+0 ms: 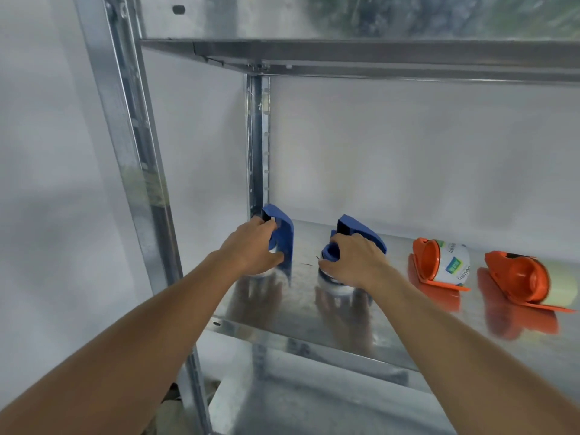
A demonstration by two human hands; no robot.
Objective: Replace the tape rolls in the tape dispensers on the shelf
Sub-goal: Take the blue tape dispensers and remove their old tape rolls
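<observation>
The left hand [254, 246] is closed around the left blue dispenser [282, 237], which stands upright at the back left corner of the shelf [282, 312], close to the rear post [258, 146]. The right hand [353, 259] is wrapped over the right blue dispenser [361, 232], fingers curled around its hub, with a pale roll [332, 282] showing beneath the palm; whether the left dispenser carries a roll is hidden by the hand. Both hands are thus full, each gripping one dispenser, and neither is free to steady anything. That is the main risk as I judge it: lifting two at once leaves no spare hand to pull a roll off its hub, so a roll could slip out and drop off the shelf's front edge. The left dispenser sits tight by the post, so a careless pull could knock it against the metal. Each dispenser has a cutter, and fingers near it could get nicked; where the blades lie under the hands I cannot tell. To the right, well apart from the hands, lie two orange dispensers, the nearer [439, 262] holding a printed roll, the farther [527, 277] a plain one; a wide sweep of the right forearm could shove them along the slick shelf.
</observation>
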